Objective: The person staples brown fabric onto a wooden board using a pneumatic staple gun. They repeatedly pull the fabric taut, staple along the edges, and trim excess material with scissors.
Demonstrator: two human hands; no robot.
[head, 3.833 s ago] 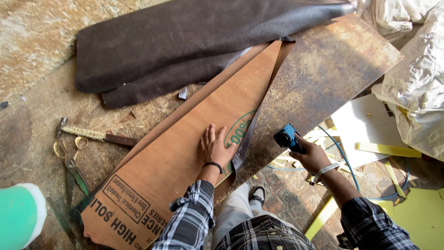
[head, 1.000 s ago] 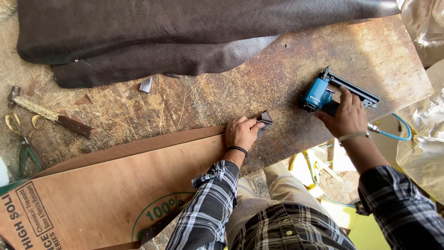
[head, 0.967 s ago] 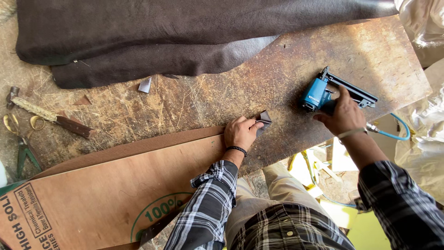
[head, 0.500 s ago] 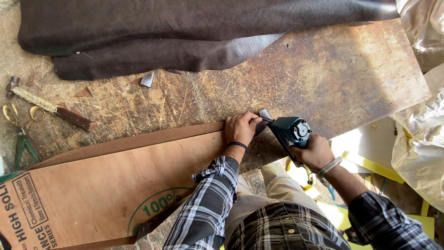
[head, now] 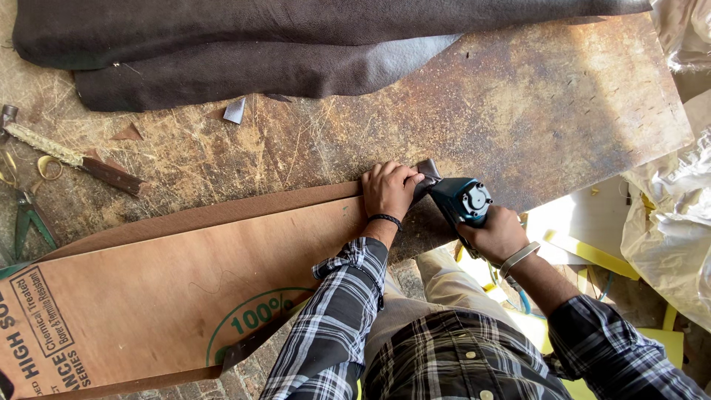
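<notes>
A long plywood board point(head: 170, 281) lies on the scratched workbench point(head: 518, 111), with brown leather wrapped along its far edge point(head: 207, 215). My left hand point(head: 386, 191) presses the leather flap down at the board's right corner. My right hand point(head: 498, 235) grips a blue pneumatic staple gun point(head: 459, 201), whose nose sits against that same corner, right beside my left fingertips.
A large dark brown leather hide point(head: 244, 44) lies across the bench's far side. A hammer point(head: 70, 157) and green-handled scissors point(head: 28, 215) rest at the left. Small leather scraps point(head: 235, 111) lie nearby. Crumpled plastic sheeting point(head: 666, 222) is at the right.
My right hand picked the staple gun up from the bench at the right and brought it left to the board's corner. My left hand has stayed on the leather flap.
</notes>
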